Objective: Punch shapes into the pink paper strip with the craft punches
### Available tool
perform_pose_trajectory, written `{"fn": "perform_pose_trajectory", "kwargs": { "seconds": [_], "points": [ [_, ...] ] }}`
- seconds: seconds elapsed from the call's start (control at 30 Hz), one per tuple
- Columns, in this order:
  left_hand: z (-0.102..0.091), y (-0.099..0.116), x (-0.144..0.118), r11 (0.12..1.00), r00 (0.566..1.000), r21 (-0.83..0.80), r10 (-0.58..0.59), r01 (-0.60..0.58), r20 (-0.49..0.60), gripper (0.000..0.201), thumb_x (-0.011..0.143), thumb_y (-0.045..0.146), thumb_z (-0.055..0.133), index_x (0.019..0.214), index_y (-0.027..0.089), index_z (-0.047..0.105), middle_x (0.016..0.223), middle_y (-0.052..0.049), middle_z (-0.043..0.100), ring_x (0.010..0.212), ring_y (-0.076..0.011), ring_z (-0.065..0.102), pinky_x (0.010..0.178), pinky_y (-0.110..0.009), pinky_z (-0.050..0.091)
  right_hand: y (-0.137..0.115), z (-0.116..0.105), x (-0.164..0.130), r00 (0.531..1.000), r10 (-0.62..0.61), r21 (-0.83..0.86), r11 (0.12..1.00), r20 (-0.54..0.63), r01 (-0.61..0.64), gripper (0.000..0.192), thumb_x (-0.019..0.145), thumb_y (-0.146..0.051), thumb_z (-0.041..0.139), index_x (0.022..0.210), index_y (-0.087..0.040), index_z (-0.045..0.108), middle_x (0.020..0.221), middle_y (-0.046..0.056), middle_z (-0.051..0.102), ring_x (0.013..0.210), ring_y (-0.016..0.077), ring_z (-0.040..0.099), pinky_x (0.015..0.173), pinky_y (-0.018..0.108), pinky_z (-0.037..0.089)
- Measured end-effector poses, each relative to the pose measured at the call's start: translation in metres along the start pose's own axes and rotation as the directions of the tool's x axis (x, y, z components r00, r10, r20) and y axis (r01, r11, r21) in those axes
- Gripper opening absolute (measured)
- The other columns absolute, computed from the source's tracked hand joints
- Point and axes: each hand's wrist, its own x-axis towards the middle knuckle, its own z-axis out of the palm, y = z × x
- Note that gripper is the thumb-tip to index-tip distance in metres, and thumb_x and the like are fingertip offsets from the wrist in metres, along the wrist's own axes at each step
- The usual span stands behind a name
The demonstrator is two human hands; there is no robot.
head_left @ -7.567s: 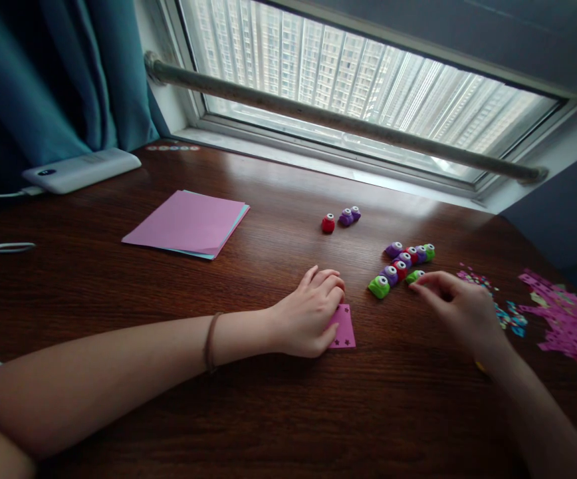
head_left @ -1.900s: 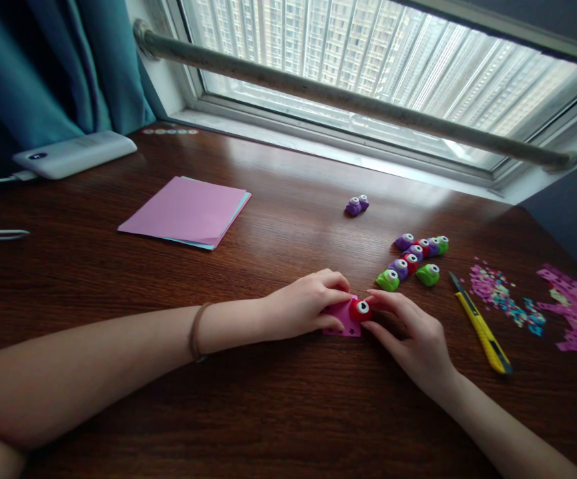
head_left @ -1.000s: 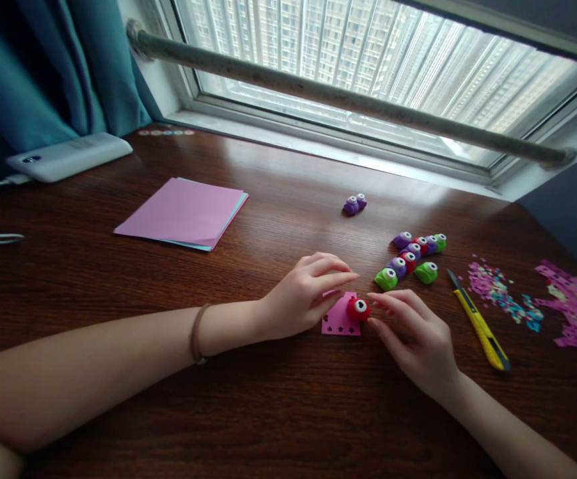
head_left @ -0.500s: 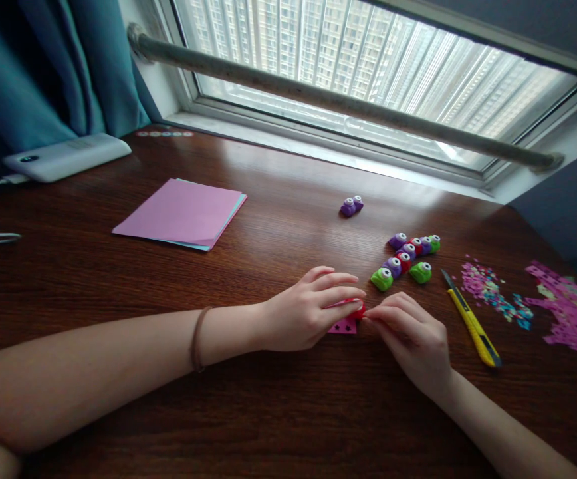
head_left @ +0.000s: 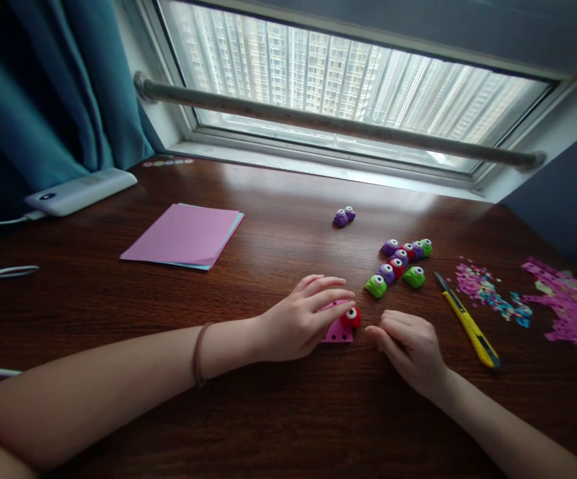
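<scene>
My left hand (head_left: 301,321) lies spread over a small piece of pink paper (head_left: 339,332) with star-shaped holes along its lower edge. Its fingertips reach the near side of a red craft punch (head_left: 351,317), which sits at the paper's right edge with its round white button up. Just right of the punch, apart from it, my right hand (head_left: 408,342) is closed, thumb and fingertips together. Whatever those fingers may hold is too small or hidden to make out.
Beyond my hands stand several purple, red and green craft punches (head_left: 397,267) and a purple pair (head_left: 343,217). A yellow utility knife (head_left: 470,326), confetti (head_left: 488,286) and pink paper scraps (head_left: 570,306) lie right. Coloured paper sheets (head_left: 183,233) and a white power bank (head_left: 82,191) are left.
My right hand has drawn away from the red punch and its fingers have curled in more. The punch's white button now shows. The camera view has tilted up slightly.
</scene>
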Motion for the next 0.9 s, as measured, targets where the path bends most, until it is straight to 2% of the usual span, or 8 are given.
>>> {"fn": "perform_pose_trajectory", "kwargs": {
  "seconds": [0.2, 0.53, 0.67, 0.77, 0.83, 0.9],
  "points": [
    [0.000, -0.002, 0.002, 0.994, 0.991, -0.028, -0.112, 0.110, -0.075, 0.039, 0.085, 0.012, 0.044, 0.124, 0.013, 0.046, 0.127, -0.012, 0.049, 0.126, -0.0254, 0.034, 0.102, -0.046, 0.035, 0.003, 0.002, -0.001, 0.999, 0.041, 0.015, 0.999, 0.029, -0.042, 0.034, 0.087, -0.015, 0.050, 0.056, -0.016, 0.035, 0.053, -0.003, 0.036, 0.050, 0.0074, 0.033, 0.050, 0.024, 0.024],
    [-0.001, 0.001, -0.001, 1.000, 1.000, 0.020, -0.003, 0.003, -0.007, 0.043, 0.082, 0.012, 0.046, 0.125, 0.017, 0.046, 0.130, -0.011, 0.047, 0.129, -0.0275, 0.029, 0.103, -0.051, 0.030, 0.004, 0.002, -0.003, 0.996, 0.077, 0.045, 0.996, 0.034, -0.079, 0.035, 0.088, -0.019, 0.049, 0.055, -0.016, 0.039, 0.053, -0.003, 0.040, 0.050, 0.0074, 0.036, 0.051, 0.023, 0.026],
    [-0.001, 0.002, -0.002, 0.999, 1.000, 0.037, 0.011, -0.011, 0.015, 0.043, 0.082, 0.013, 0.046, 0.124, 0.018, 0.046, 0.131, -0.010, 0.047, 0.130, -0.0273, 0.028, 0.105, -0.050, 0.027, 0.002, 0.003, -0.004, 0.999, 0.042, 0.035, 0.998, 0.019, -0.042, 0.030, 0.087, -0.017, 0.049, 0.058, -0.016, 0.041, 0.054, -0.003, 0.040, 0.050, 0.0082, 0.037, 0.051, 0.024, 0.026],
    [-0.001, 0.001, -0.001, 1.000, 1.000, 0.023, -0.004, 0.004, 0.015, 0.042, 0.082, 0.013, 0.046, 0.124, 0.017, 0.047, 0.131, -0.011, 0.047, 0.130, -0.0274, 0.028, 0.105, -0.049, 0.027, -0.004, 0.000, -0.004, 1.000, -0.014, 0.026, 1.000, -0.022, 0.015, 0.020, 0.086, -0.012, 0.048, 0.066, -0.017, 0.044, 0.057, -0.002, 0.043, 0.052, 0.0092, 0.039, 0.051, 0.024, 0.029],
    [-0.001, 0.001, -0.001, 1.000, 1.000, 0.014, -0.009, 0.009, 0.021, 0.043, 0.082, 0.013, 0.046, 0.124, 0.016, 0.046, 0.131, -0.011, 0.046, 0.130, -0.0274, 0.028, 0.105, -0.049, 0.028, -0.013, -0.006, -0.003, 0.995, -0.071, 0.027, 0.997, -0.076, 0.073, 0.011, 0.084, -0.008, 0.048, 0.076, -0.016, 0.047, 0.062, 0.000, 0.048, 0.056, 0.0102, 0.044, 0.054, 0.023, 0.033],
    [-0.001, 0.001, -0.001, 1.000, 1.000, 0.010, -0.010, 0.010, 0.022, 0.043, 0.081, 0.013, 0.046, 0.124, 0.017, 0.046, 0.131, -0.011, 0.046, 0.130, -0.0276, 0.028, 0.105, -0.050, 0.028, -0.026, -0.017, -0.005, 0.989, -0.101, 0.071, 0.991, -0.112, 0.110, 0.010, 0.082, -0.006, 0.048, 0.084, -0.016, 0.048, 0.066, 0.000, 0.053, 0.059, 0.0104, 0.048, 0.058, 0.024, 0.038]
  ]
}}
